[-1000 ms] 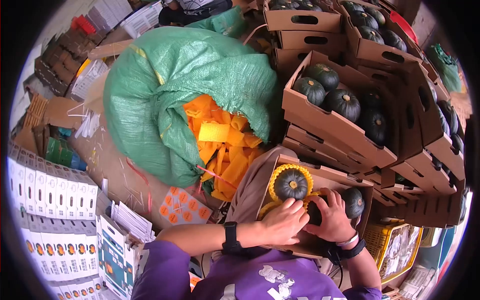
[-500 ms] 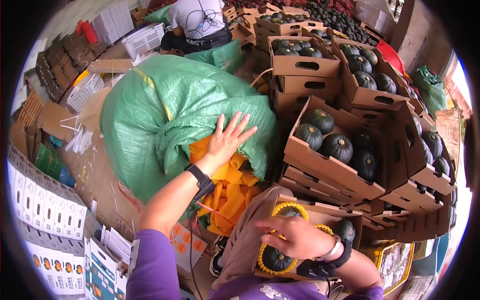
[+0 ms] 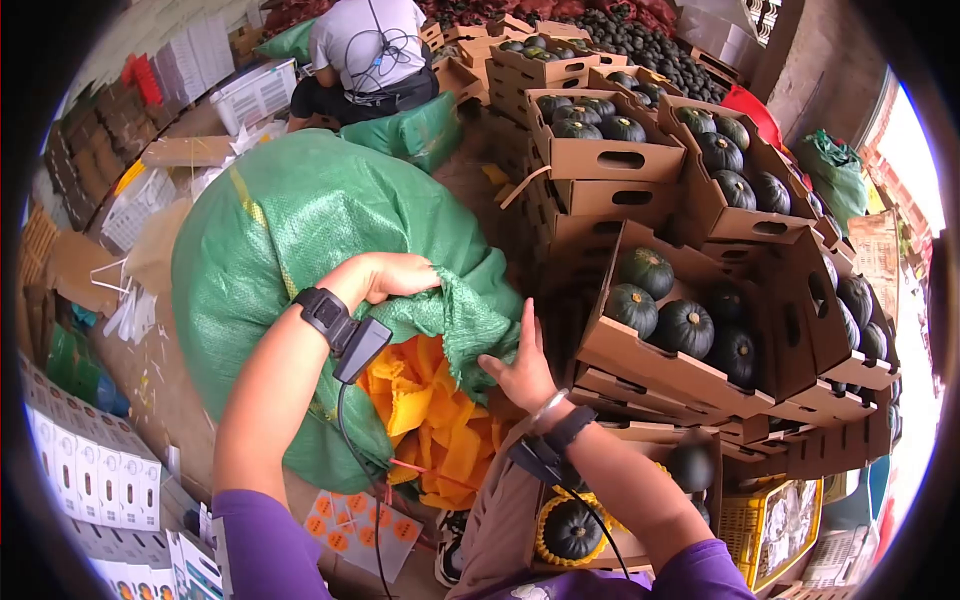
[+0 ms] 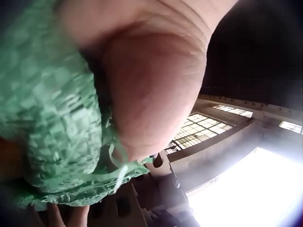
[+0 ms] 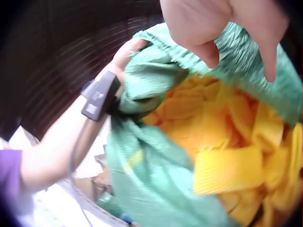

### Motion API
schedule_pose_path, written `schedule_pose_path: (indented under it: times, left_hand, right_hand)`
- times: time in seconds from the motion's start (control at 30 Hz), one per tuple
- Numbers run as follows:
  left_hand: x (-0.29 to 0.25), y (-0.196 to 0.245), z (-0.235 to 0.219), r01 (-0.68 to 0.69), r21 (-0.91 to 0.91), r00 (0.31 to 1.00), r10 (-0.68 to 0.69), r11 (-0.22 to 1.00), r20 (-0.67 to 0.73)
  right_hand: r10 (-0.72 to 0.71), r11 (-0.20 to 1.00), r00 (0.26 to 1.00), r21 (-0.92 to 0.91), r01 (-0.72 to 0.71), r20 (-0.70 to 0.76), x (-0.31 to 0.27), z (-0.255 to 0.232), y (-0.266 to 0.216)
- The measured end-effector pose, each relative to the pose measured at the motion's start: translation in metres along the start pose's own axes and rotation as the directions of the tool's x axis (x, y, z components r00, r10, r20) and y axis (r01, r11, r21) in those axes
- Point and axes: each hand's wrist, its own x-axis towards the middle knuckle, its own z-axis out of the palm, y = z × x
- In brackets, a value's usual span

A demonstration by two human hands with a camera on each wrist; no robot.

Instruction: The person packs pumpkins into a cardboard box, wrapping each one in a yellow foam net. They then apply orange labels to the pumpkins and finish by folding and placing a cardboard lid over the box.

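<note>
A large green woven sack (image 3: 290,210) stands before me, its mouth showing many orange-yellow foam nets (image 3: 430,420). My left hand (image 3: 395,275) grips the gathered rim of the sack and holds it up; in the left wrist view the thumb side of that hand (image 4: 156,90) lies against the bunched weave (image 4: 61,132). At the right side of the mouth is my right hand (image 3: 525,375), thumb and fingers spread beside the hanging flap. From the right wrist, its extended fingers (image 5: 269,61) overlap the flap above the flat foam nets (image 5: 229,170).
By my lap, a cardboard box holds a dark green pumpkin (image 3: 572,528) in a yellow foam net and a bare pumpkin (image 3: 690,465). Stacked boxes (image 3: 680,375) of pumpkins stand right. A yellow crate (image 3: 765,520) is lower right; a seated person (image 3: 365,50) is beyond the sack.
Both hands were at the pumpkins in the box. The left reached to the sack first and now grips its rim, lifting it; the right has followed to the sack's mouth. The view has tilted up.
</note>
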Motion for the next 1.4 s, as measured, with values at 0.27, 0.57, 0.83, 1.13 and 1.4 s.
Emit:
schedule_pose_path:
  times: [0.27,0.57,0.83,1.13,1.4]
  left_hand:
    - [0.076,-0.014,0.015,-0.029,0.042,0.971,0.038,0.999,-0.237]
    - [0.047,-0.018,-0.003,0.109,0.499,0.990,-0.050,0.860,-0.129]
    - [0.010,-0.020,-0.007,-0.108,0.321,0.986,0.060,0.941,0.155]
    - [-0.055,0.002,0.108,-0.338,0.800,0.594,0.772,0.495,-0.227]
    - [0.029,-0.065,-0.040,-0.369,0.373,0.847,0.473,0.851,-0.241]
  right_hand:
    - [-0.331,0.935,0.894,0.228,0.270,0.300,-0.048,0.057,-0.065]
    - [0.164,0.859,0.980,-0.472,-0.197,-0.111,0.012,0.002,0.030]
    - [0.058,0.763,0.997,-0.642,-0.072,-0.042,0.045,0.025,0.032]
    - [0.468,0.864,0.837,-0.053,-0.501,-0.284,0.078,0.000,0.079]
    - [0.595,0.783,0.747,0.004,-0.622,-0.298,0.077,-0.003,0.098]
